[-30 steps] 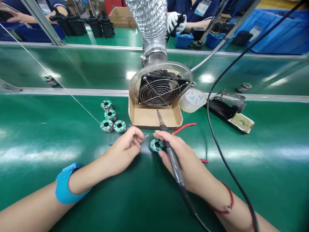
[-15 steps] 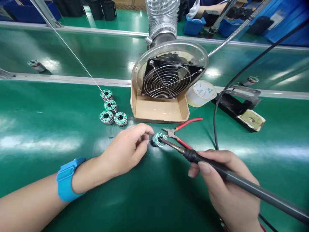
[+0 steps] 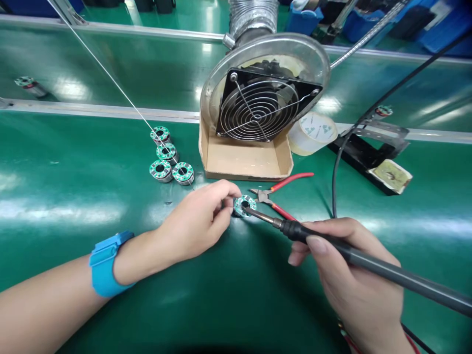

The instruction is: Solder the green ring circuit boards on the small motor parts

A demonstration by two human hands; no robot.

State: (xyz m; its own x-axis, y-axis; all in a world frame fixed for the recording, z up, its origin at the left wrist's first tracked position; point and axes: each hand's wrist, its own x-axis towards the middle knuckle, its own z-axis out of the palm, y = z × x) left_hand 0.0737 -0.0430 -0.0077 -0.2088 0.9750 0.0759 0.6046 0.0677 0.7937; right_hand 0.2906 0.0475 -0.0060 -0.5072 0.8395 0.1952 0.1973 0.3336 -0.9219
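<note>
**Soldering iron tip on a green ring board**

The right hand holds the iron in a narrow, pen-like grip, fingers closed around its black handle, with the metal tip touching the board. The board sits on the green table, directly in front of the person. The left hand, a blue wrist strap around its wrist, comes in from the other side. Its fingers are pinched narrowly just beside the board, and a thin solder wire runs down from the upper left toward them.

Just past the board lie red-handled diagonal cutters. To the left stand four more ring boards in a small cluster. Farther on, a round fume extractor fan sits in a cardboard tray, with silver ducting rising behind it. To its right are a roll of tape and a black iron stand.
</note>
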